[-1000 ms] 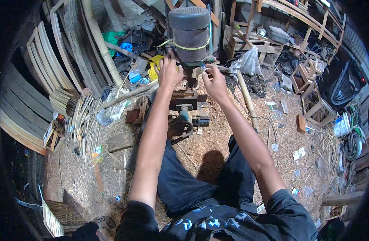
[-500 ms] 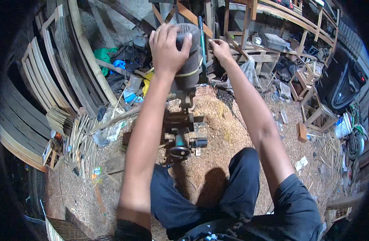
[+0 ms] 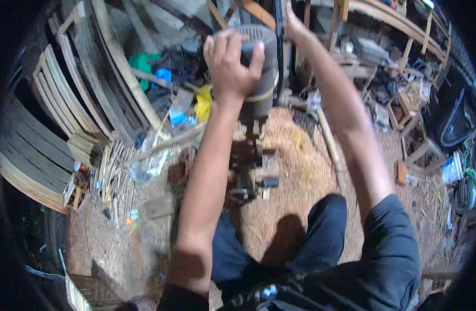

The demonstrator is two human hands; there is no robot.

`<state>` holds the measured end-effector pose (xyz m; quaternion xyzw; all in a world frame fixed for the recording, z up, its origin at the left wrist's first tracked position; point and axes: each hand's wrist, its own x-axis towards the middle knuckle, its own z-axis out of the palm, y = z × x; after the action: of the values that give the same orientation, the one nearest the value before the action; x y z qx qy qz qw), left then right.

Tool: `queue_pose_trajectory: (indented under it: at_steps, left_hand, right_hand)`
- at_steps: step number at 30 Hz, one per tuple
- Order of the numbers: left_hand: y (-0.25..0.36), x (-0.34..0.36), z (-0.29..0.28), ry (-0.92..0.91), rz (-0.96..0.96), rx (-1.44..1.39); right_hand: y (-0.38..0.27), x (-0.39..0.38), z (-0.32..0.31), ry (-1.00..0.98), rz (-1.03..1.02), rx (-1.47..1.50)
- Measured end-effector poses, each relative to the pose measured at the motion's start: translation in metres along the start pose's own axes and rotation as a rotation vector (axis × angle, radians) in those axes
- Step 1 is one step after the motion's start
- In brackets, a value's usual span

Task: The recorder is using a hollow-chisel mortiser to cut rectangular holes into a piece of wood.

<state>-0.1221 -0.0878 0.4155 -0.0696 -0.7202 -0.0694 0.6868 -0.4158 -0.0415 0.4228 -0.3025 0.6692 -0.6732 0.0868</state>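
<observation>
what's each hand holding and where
Left hand grips the top of the grey cylindrical motor housing. Right hand reaches up by a dark upright post; its grip cannot be told.

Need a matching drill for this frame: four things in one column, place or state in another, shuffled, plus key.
1. left hand
2. right hand
3. yellow item
4. curved wooden slats

A. stacked at the picture's left edge
B. gripping the top of the grey motor housing
C. on the ground left of the motor housing
D. raised at the top edge beside a dark upright post

Pairs: 1-B, 2-D, 3-C, 4-A
</observation>
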Motion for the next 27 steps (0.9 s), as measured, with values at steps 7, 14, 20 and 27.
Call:
queue_pose_trajectory:
  at_steps: [7, 14, 20, 27]
  left_hand:
    - [0.007, -0.008, -0.014, -0.114, -0.037, 0.057]
    - [0.020, -0.014, -0.023, -0.146, -0.093, 0.030]
    - [0.011, -0.033, -0.022, -0.091, 0.030, 0.047]
    - [0.011, -0.065, -0.032, -0.195, -0.097, -0.087]
  right_hand:
    - [-0.016, -0.080, 0.027, 0.056, -0.097, 0.086]
    - [-0.032, -0.151, 0.036, 0.137, -0.163, 0.137]
    - [-0.018, -0.207, 0.039, 0.190, -0.375, 0.307]
    - [0.025, -0.300, 0.049, 0.186, -0.298, 0.299]
